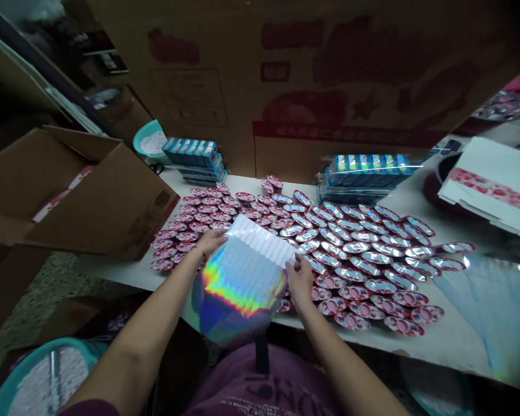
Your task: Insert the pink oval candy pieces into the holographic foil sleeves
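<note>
I hold a shiny holographic sticker sheet [242,277] over the table's near edge, its white strips at the top. My left hand [211,240] grips its upper left corner, with a thin bracelet at the wrist. My right hand [300,280] pinches its right edge. Behind the sheet, several small round pink and silver foil-topped cups [351,248] lie in overlapping rows across the white table [450,341].
Two stacks of blue boxes [195,159] [366,170] stand at the back against a big cardboard wall [329,69]. An open carton [82,190] sits at left, teal basins [39,372] [149,141] nearby, more holographic sheets [494,306] at right.
</note>
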A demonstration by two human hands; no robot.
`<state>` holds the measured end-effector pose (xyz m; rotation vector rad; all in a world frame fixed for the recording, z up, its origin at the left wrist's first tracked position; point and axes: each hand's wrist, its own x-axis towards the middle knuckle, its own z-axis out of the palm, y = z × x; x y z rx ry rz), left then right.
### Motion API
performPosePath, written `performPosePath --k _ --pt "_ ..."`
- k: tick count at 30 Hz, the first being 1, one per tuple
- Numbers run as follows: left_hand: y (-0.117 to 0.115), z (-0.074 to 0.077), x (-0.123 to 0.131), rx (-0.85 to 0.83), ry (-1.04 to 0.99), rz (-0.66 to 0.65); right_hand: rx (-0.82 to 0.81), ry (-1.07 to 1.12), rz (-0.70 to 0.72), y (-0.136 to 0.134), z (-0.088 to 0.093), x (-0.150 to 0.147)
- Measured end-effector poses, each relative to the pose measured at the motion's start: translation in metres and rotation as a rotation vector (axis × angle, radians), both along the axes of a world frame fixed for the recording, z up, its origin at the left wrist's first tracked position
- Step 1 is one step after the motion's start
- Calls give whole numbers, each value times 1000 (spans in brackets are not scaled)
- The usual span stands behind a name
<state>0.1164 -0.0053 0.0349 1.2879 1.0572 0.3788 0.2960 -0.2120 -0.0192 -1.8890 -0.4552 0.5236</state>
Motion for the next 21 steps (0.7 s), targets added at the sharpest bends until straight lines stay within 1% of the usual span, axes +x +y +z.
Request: performPosePath --k 2,5,7,9,12,14,16,17,19,21 --pt "-11 26 -2 -98 -105 -55 88 82 22 -7 6 5" --pt "-27 64 -9 -127 -228 -47 263 315 158 -9 20 8" --pt "-36 85 -15 -135 -302 -33 350 428 184 -6 33 8" --pt "-42 102 -19 -96 -349 21 415 488 176 -3 50 8" --pt "-50 119 -20 39 -393 140 525 506 206 -4 81 11" --pt "-54 126 -17 168 -414 200 589 450 201 -7 101 15" --pt "-59 133 -13 330 -396 226 619 361 168 -12 119 25" --pt "-61 137 -10 410 -360 220 623 312 149 -14 126 31" --pt "-67 143 -5 531 -257 165 624 232 115 -18 140 48" --pt "-74 150 1 579 -191 78 625 194 63 -24 152 67"
